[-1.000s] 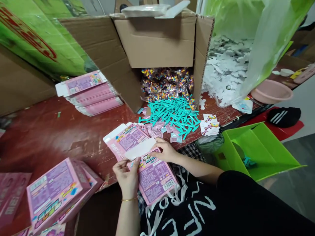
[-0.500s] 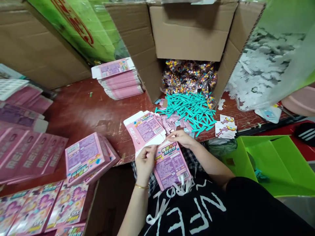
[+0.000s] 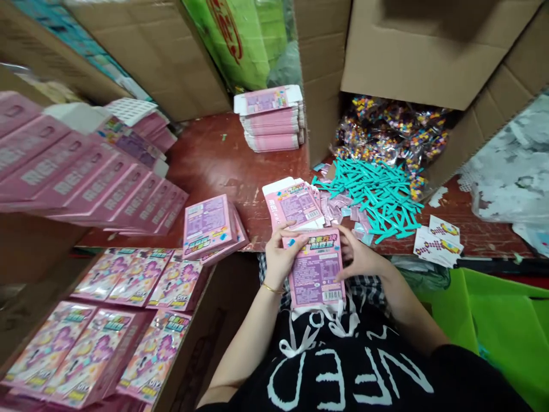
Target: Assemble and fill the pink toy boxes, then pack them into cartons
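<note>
A pink and purple cardboard box [image 3: 318,273] is held at my lap, its printed back facing up and its top end closed. My left hand [image 3: 281,254] grips its upper left corner, thumb lying on the printed face. Around the right edge curl the fingers of my right hand [image 3: 360,257], partly hidden behind the box. Just beyond my hands, a few flat unfolded boxes [image 3: 295,201] lie at the table edge. Beside them are small pink sachets [image 3: 337,207] and a heap of teal plastic sticks [image 3: 377,194].
Bags of coloured beads [image 3: 390,134] fill an open carton [image 3: 424,46]. Finished-looking boxes stand at left [image 3: 206,226] and in a carton below [image 3: 92,349]. Flat boxes are stacked [image 3: 272,123] at the back. Printed cards [image 3: 438,243] and a green bin [image 3: 493,320] are at right.
The box's top end, pinched by both hands before, is now closed. My hands have shifted to its sides, and the box is more upright. The view has swung left.
</note>
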A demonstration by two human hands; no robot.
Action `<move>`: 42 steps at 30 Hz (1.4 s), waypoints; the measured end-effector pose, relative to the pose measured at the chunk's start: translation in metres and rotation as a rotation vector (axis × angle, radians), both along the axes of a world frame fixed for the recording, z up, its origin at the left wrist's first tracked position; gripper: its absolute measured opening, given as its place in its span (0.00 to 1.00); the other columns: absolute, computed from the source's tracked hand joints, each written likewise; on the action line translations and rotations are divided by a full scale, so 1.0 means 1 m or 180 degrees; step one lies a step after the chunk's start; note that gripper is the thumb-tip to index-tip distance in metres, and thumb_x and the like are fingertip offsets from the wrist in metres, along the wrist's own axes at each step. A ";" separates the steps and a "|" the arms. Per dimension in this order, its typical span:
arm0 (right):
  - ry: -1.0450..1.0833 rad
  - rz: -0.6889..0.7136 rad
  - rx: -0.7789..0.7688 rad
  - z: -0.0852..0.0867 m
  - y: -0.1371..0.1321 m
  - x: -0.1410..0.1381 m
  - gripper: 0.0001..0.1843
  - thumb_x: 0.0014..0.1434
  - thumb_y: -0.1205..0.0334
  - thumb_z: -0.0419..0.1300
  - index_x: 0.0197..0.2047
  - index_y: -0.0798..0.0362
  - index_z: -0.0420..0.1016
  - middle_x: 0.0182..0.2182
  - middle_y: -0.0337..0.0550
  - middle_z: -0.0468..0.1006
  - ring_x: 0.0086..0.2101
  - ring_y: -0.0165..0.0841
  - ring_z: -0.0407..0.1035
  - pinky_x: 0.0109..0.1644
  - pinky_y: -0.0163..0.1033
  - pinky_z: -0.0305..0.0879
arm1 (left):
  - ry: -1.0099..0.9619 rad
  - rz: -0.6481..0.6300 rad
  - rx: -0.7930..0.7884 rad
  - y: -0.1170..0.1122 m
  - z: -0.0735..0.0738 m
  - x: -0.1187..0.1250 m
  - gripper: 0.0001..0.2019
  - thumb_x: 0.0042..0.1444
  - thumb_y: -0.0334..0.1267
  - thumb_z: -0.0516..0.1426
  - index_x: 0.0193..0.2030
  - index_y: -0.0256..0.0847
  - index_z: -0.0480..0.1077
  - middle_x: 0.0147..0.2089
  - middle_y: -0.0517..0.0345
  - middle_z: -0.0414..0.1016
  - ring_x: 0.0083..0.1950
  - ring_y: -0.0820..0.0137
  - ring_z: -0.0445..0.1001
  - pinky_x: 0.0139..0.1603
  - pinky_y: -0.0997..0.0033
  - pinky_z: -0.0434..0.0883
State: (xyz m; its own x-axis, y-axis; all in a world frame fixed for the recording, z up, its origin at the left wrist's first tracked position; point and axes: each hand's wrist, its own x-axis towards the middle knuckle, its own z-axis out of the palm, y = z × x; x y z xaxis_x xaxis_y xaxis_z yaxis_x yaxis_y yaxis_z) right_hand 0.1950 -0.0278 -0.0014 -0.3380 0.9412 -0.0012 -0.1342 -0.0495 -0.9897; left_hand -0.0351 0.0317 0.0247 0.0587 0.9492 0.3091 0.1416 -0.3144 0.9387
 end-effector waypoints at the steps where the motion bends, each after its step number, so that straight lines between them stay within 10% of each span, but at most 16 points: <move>1: -0.0066 0.0102 -0.0165 0.000 -0.005 0.004 0.71 0.35 0.61 0.80 0.73 0.35 0.41 0.65 0.57 0.63 0.43 0.37 0.77 0.43 0.44 0.78 | -0.0111 0.0073 0.0026 0.002 0.002 -0.002 0.15 0.47 0.46 0.70 0.31 0.40 0.72 0.54 0.48 0.76 0.59 0.58 0.74 0.64 0.52 0.68; 4: -0.0284 -0.0023 -0.0272 0.000 -0.013 0.011 0.63 0.37 0.61 0.79 0.71 0.40 0.51 0.62 0.56 0.68 0.39 0.34 0.77 0.42 0.43 0.77 | -0.0731 0.0503 0.0132 0.011 0.006 -0.007 0.16 0.48 0.47 0.69 0.31 0.40 0.70 0.51 0.50 0.77 0.56 0.61 0.75 0.59 0.56 0.71; 8: -0.0182 -0.0615 0.0029 -0.006 -0.012 0.006 0.27 0.43 0.53 0.76 0.45 0.55 0.79 0.40 0.48 0.82 0.39 0.39 0.77 0.46 0.44 0.74 | -0.1382 0.1003 0.0344 0.020 0.013 -0.018 0.21 0.50 0.54 0.67 0.34 0.40 0.66 0.52 0.50 0.75 0.54 0.63 0.77 0.55 0.58 0.73; 12: 0.0836 -0.2113 -0.0028 -0.002 -0.012 0.005 0.29 0.45 0.37 0.71 0.40 0.52 0.79 0.32 0.45 0.82 0.31 0.38 0.76 0.38 0.43 0.74 | 0.0193 0.0951 0.1293 0.004 0.021 -0.028 0.26 0.46 0.55 0.70 0.43 0.42 0.67 0.66 0.43 0.65 0.69 0.52 0.64 0.69 0.44 0.61; 14: 0.0923 -0.1635 0.0126 0.006 -0.014 0.005 0.29 0.45 0.32 0.68 0.31 0.52 0.78 0.26 0.44 0.80 0.25 0.35 0.72 0.30 0.38 0.70 | 0.1229 0.0557 0.1990 -0.011 0.026 -0.029 0.36 0.40 0.52 0.73 0.54 0.44 0.66 0.71 0.40 0.59 0.74 0.47 0.55 0.73 0.38 0.49; 17: 0.0492 0.0695 0.0477 0.017 -0.008 0.001 0.34 0.39 0.29 0.70 0.20 0.56 0.74 0.17 0.42 0.73 0.18 0.29 0.65 0.22 0.34 0.61 | 0.2059 -0.1084 0.2441 -0.029 0.027 -0.023 0.26 0.55 0.44 0.66 0.59 0.45 0.66 0.61 0.43 0.72 0.65 0.53 0.70 0.72 0.42 0.54; 20: -0.0191 0.0927 0.0660 0.019 0.019 0.003 0.36 0.47 0.28 0.64 0.30 0.59 0.80 0.24 0.46 0.78 0.22 0.32 0.70 0.25 0.34 0.64 | 0.2066 -0.1953 0.1970 -0.036 0.017 -0.019 0.14 0.58 0.44 0.63 0.48 0.43 0.72 0.40 0.53 0.81 0.40 0.66 0.81 0.50 0.64 0.76; 24: -0.2764 -0.1462 0.0808 0.002 0.070 0.021 0.21 0.63 0.55 0.60 0.52 0.61 0.78 0.47 0.59 0.81 0.49 0.43 0.74 0.52 0.45 0.70 | 0.2001 -0.0897 0.0562 -0.035 -0.002 -0.028 0.32 0.41 0.57 0.71 0.50 0.42 0.70 0.40 0.54 0.81 0.38 0.62 0.81 0.39 0.67 0.77; 27: -0.4060 -0.1726 0.0656 -0.013 0.092 0.031 0.15 0.61 0.72 0.56 0.48 0.67 0.79 0.49 0.67 0.79 0.56 0.47 0.70 0.64 0.48 0.59 | 0.2028 -0.0465 -0.0088 -0.032 -0.008 -0.034 0.38 0.40 0.59 0.70 0.55 0.43 0.66 0.45 0.54 0.80 0.43 0.60 0.81 0.43 0.63 0.77; 31: -0.3916 -0.2001 0.0705 -0.009 0.089 0.037 0.20 0.66 0.73 0.48 0.54 0.61 0.77 0.51 0.56 0.80 0.55 0.38 0.71 0.64 0.41 0.60 | 0.2260 -0.0253 -0.0306 -0.024 -0.003 -0.027 0.39 0.40 0.61 0.69 0.56 0.44 0.66 0.50 0.51 0.79 0.47 0.55 0.80 0.48 0.56 0.77; 34: -0.2616 -0.2338 0.1278 0.016 0.070 0.028 0.20 0.71 0.65 0.46 0.57 0.56 0.74 0.50 0.50 0.79 0.48 0.33 0.75 0.55 0.37 0.68 | 0.2357 -0.0243 -0.0356 -0.020 0.005 -0.013 0.38 0.39 0.62 0.69 0.54 0.44 0.68 0.48 0.51 0.79 0.46 0.53 0.81 0.47 0.54 0.77; 39: -0.1269 -0.0864 0.2425 0.052 0.041 0.033 0.13 0.63 0.53 0.63 0.43 0.52 0.82 0.43 0.45 0.78 0.44 0.32 0.74 0.52 0.40 0.71 | 0.1946 -0.0410 -0.0312 -0.012 0.019 0.003 0.39 0.33 0.60 0.72 0.49 0.41 0.70 0.44 0.52 0.80 0.43 0.55 0.81 0.47 0.56 0.79; 42: -0.1554 -0.2057 0.2082 0.042 0.030 0.104 0.12 0.65 0.55 0.60 0.46 0.50 0.81 0.47 0.46 0.78 0.50 0.35 0.72 0.57 0.45 0.69 | 0.1835 -0.0114 -0.0499 0.016 0.025 -0.006 0.37 0.33 0.58 0.72 0.47 0.40 0.71 0.43 0.49 0.81 0.42 0.53 0.81 0.45 0.52 0.80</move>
State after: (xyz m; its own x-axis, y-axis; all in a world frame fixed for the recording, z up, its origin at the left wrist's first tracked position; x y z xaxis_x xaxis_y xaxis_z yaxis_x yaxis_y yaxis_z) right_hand 0.2987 0.0025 0.0402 0.1311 0.8087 0.5734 0.4781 0.4551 -0.7512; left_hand -0.0409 0.0474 0.0496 0.2082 0.9753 0.0742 0.6337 -0.1923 0.7493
